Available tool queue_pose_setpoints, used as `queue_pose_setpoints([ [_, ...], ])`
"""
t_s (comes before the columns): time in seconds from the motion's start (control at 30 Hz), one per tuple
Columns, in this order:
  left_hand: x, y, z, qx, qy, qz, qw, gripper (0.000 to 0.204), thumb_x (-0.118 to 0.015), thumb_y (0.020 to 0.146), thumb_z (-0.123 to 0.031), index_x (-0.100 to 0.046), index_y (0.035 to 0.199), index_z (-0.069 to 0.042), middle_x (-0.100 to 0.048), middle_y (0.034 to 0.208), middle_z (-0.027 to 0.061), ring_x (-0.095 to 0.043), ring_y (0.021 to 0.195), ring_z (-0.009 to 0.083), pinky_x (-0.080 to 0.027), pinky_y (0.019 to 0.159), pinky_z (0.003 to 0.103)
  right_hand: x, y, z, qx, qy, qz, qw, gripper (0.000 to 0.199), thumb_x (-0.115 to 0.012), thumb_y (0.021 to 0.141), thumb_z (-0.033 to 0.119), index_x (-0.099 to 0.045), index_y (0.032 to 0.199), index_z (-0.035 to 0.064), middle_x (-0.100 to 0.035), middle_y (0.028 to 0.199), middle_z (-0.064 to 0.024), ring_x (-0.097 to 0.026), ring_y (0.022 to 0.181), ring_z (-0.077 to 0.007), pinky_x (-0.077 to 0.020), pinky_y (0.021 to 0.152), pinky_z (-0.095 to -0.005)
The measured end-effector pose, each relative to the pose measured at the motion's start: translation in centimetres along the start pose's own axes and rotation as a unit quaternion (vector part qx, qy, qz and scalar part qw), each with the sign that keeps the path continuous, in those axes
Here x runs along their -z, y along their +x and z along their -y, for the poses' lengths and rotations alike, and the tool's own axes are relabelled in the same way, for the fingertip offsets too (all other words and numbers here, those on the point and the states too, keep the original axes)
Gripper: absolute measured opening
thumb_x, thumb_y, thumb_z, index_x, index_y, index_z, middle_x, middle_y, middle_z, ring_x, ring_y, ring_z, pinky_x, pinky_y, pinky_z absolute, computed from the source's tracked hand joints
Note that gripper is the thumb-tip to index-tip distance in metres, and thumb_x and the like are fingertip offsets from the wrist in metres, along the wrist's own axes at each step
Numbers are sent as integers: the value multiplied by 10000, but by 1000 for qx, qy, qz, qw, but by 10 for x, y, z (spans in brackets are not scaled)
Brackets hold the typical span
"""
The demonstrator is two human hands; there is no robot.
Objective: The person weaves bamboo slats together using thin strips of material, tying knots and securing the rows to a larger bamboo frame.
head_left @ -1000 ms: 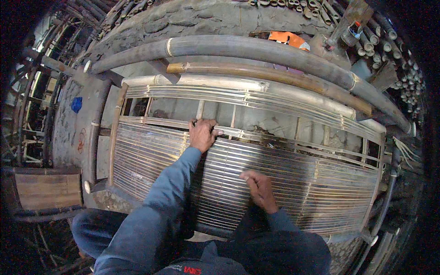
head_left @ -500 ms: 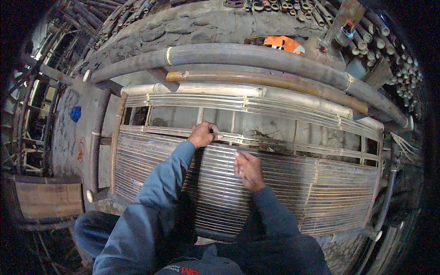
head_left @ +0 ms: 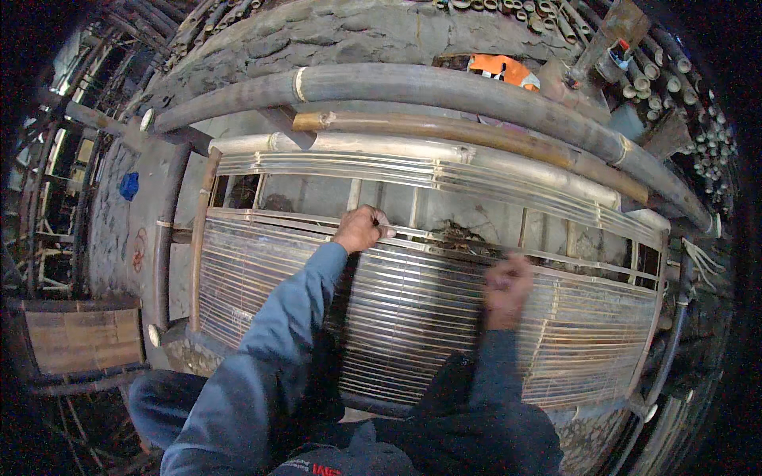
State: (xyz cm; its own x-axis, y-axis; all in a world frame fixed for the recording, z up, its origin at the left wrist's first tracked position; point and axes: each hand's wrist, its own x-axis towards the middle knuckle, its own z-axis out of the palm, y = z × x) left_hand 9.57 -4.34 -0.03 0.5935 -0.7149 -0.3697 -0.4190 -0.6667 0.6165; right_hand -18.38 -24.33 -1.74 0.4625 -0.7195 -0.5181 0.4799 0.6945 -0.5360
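My left hand point(head_left: 367, 228) is closed in a pinch at one of the thin bamboo strips point(head_left: 298, 223) that run across the frame, just above the slatted panel. To its right, my right hand point(head_left: 508, 287) is blurred by motion over the upper edge of the panel. Its fingers look curled together; anything thin between them cannot be made out. Beneath both hands lies the panel of close, parallel bamboo slats point(head_left: 413, 317), crossed by fine ties. Beyond an open gap, another band of strips point(head_left: 349, 167) runs beside a pale bamboo pole point(head_left: 381, 146).
A thick dark bamboo rail point(head_left: 444, 85) spans the far side, with a brown pole point(head_left: 444, 129) below it. Side posts point(head_left: 171, 238) flank the frame. Cut bamboo point(head_left: 663, 75) is stacked at the far right. An orange item point(head_left: 508, 70) and a small woven panel point(head_left: 83, 339) lie around it.
My right hand has moved right along the slats, away from my left hand. My left hand keeps its pinch at the same strip. The whole view has shifted slightly.
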Motion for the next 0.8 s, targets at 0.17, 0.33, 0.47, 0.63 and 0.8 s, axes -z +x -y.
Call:
queue_pose_setpoints([
  [0.17, -6, -9, 5, -211, 59, -282, 934, 184, -764, 844, -205, -725, 898, -33, -714, 803, 139, -681, 768, 273, -526, 796, 375, 43, -22, 163, 341, -194, -194, 899, 316, -643, 960, 299, -644, 1104, 18, -635, 911, -96, -591, 866, -148, -516, 771, -349],
  [0.33, -39, -44, -24, 42, -210, -456, 864, 102, -702, 843, -98, -694, 845, 4, -669, 722, 93, -629, 697, 233, -507, 734, 366, 48, -40, 80, 272, -676, -98, 678, 344, -713, 886, 332, -673, 998, 9, -646, 945, -114, -598, 919, -253, -463, 829, -389],
  [0.47, -82, -83, -20, 170, -406, -432, 787, 80, -679, 836, -50, -694, 852, 27, -667, 750, 44, -576, 701, 119, -473, 673, 287, -27, -64, -51, 306, -721, 88, 616, 248, -730, 844, 289, -677, 912, 56, -639, 910, -156, -606, 915, -335, -470, 802, -447],
  [0.63, -84, -93, -22, 195, -468, -375, 776, 60, -688, 837, -32, -705, 877, 10, -683, 798, 49, -595, 701, 123, -478, 654, 284, -56, -51, -113, 416, -766, 127, 474, 218, -724, 834, 246, -642, 898, 55, -607, 841, -153, -591, 834, -360, -461, 724, -472],
  [0.8, -81, -94, -39, 214, -533, -244, 781, 67, -660, 872, -49, -699, 887, 4, -689, 793, 58, -632, 678, 128, -487, 610, 268, -47, -40, -114, 315, -727, 184, 582, 186, -696, 875, 188, -613, 891, 22, -621, 726, -81, -612, 674, -311, -469, 598, -439],
])
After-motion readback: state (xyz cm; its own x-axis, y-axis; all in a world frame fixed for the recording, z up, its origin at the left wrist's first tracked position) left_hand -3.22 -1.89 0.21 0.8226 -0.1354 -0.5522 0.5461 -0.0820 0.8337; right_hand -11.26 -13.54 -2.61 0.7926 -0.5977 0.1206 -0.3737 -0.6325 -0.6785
